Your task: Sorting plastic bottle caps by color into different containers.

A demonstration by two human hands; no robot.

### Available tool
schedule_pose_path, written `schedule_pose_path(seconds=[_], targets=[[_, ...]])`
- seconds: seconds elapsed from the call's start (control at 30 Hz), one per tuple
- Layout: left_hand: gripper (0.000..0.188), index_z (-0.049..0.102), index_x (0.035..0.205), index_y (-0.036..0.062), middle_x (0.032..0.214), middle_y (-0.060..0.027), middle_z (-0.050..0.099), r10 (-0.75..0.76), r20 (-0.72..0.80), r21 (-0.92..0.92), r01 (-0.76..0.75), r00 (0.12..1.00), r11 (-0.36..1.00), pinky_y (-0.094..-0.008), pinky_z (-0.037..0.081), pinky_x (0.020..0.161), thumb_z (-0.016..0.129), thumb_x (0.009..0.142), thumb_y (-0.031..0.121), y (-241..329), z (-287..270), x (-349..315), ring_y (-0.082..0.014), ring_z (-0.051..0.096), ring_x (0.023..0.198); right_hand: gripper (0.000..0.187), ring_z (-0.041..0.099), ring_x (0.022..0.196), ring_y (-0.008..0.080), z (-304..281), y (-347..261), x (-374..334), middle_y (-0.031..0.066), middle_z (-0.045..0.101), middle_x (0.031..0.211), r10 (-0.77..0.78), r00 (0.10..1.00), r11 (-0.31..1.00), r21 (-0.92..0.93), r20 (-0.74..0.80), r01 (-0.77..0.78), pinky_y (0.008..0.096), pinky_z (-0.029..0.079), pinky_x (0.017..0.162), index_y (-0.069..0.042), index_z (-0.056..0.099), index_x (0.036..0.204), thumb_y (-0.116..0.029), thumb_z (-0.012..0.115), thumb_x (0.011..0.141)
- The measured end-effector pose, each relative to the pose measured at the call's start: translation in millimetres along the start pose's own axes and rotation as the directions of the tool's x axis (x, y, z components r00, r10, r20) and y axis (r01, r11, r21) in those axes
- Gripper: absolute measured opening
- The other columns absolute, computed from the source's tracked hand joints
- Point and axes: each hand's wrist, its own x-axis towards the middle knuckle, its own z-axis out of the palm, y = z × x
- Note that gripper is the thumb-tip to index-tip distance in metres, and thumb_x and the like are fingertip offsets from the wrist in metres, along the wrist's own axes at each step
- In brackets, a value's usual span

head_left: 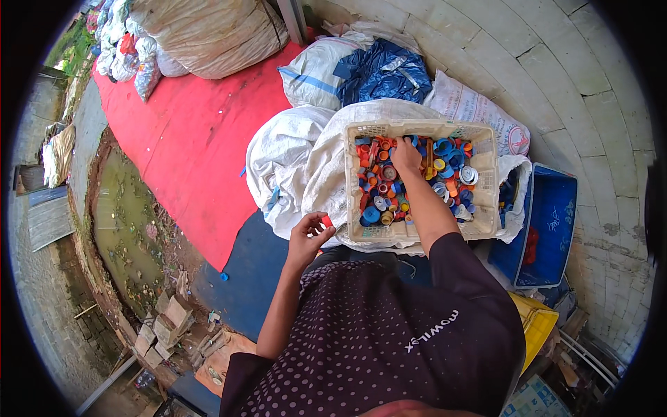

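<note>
A pale plastic crate (353, 201) in front of me holds many loose bottle caps in red, orange, blue, white and yellow. Into its upper middle reaches my right hand (406, 157), its fingers bunched down among the caps; what they grip, if anything, is hidden. Left of the crate's near corner, my left hand (304, 242) is raised and closed, with a red bottle cap (326, 220) pinched at the fingertips. Inside the crate, a white ringed cap (468, 174) lies toward the right, and a blue cap (372, 214) toward the near left.
White woven sacks (278, 149) surround the crate's left and far sides. A blue bin (552, 229) stands at right, with a yellow crate (533, 326) nearer me. Red sheeting (187, 153) covers ground at left, beside a murky water pit (125, 229). A block wall (570, 90) curves behind.
</note>
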Motion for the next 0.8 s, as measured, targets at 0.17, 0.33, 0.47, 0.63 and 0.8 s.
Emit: schedule_pose_path(seconds=[0.17,0.33,0.47,0.63,0.8], targets=[[0.038,0.064,0.112,0.0025,0.082,0.0020,0.062,0.000,-0.001,-0.016,0.000,1.000,1.000,-0.0239,0.044,0.068,0.078,0.079,0.017,-6,-6,-7,-0.0061,0.052,0.073,0.040,0.063,0.103,0.0305,-6,3,5,0.0087,0.053,0.131,0.025,0.993,1.000,-0.013,0.119,-0.024,0.0473,0.054,0.079,-0.017,0.055,0.130,-0.031,0.056,0.092],[0.038,0.064,0.113,0.0017,0.081,0.0016,0.061,-0.087,-0.046,-0.057,0.085,0.995,0.995,-0.0227,0.044,0.064,0.078,0.081,0.016,-17,-14,-19,-0.0060,0.052,0.071,0.044,0.063,0.103,0.0310,-4,-10,1,0.0113,0.054,0.130,-0.046,0.999,0.998,-0.038,0.021,0.046,0.0460,0.054,0.081,-0.017,0.057,0.128,-0.039,0.058,0.089],[0.039,0.063,0.113,0.0015,0.080,0.0017,0.060,-0.063,-0.066,-0.033,0.061,0.996,0.998,-0.0225,0.044,0.064,0.078,0.081,0.016,-15,-19,-24,-0.0056,0.052,0.070,0.043,0.063,0.104,0.0304,2,-17,11,0.0107,0.057,0.126,-0.042,0.997,0.992,-0.115,0.062,0.049,0.0447,0.054,0.082,-0.018,0.060,0.125,-0.042,0.060,0.089],[0.040,0.063,0.113,0.0002,0.080,0.0007,0.061,-0.101,-0.113,-0.072,0.093,0.989,0.993,-0.0226,0.045,0.064,0.078,0.081,0.017,-19,-21,-29,-0.0062,0.053,0.070,0.036,0.065,0.099,0.0283,24,-7,17,0.0074,0.058,0.125,-0.120,0.993,0.977,-0.180,-0.023,0.114,0.0480,0.050,0.084,-0.018,0.061,0.122,-0.036,0.060,0.091],[0.039,0.063,0.112,0.0006,0.080,0.0011,0.061,-0.115,-0.091,-0.103,0.106,0.989,0.989,-0.0222,0.044,0.064,0.078,0.081,0.017,-16,-8,-36,-0.0061,0.052,0.070,0.031,0.066,0.093,0.0312,39,5,16,0.0073,0.059,0.123,-0.142,0.984,0.988,0.053,-0.111,0.148,0.0497,0.049,0.082,-0.019,0.059,0.121,-0.028,0.057,0.092]])
